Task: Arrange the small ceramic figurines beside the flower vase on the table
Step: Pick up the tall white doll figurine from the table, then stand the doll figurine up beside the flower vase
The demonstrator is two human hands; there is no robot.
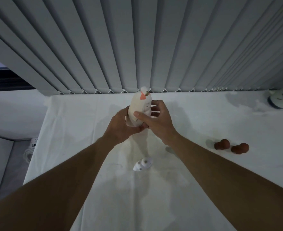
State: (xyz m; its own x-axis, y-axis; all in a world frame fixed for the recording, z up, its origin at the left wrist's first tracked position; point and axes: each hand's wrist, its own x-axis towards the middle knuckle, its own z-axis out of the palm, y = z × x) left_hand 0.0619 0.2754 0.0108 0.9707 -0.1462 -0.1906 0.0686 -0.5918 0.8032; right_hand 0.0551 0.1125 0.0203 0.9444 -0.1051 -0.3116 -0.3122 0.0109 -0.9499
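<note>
Item held: tall white figurine (140, 109), cream-white, rounded body, an orange-pink patch and a small brown nub near its top; faint raised marks on its side, no legible writing. I hold it upright and clear of the bench (204, 189), in front of the vertical blinds (137, 47).

Grip, left hand (120, 125): cupped under and around the tall white figurine's base, fingers closed on it, forearm reaching forward from the lower left.

Grip, right hand (155, 120): thumb pressed on the front of the tall white figurine, fingers wrapped round its far side, clamped; forearm from the lower right.

Nearer me than the tall white figurine: one small white figurine (143, 164), lying on the white cloth, dotted with small dark specks.

Right of the tall white figurine: two brown figurines (231, 146), rounded, side by side, close together on the cloth.

Far right of the tall white figurine, by the blinds: flower vase (281, 98), white with dark blue pattern, partly cut off by the frame edge; no readable label.
</note>
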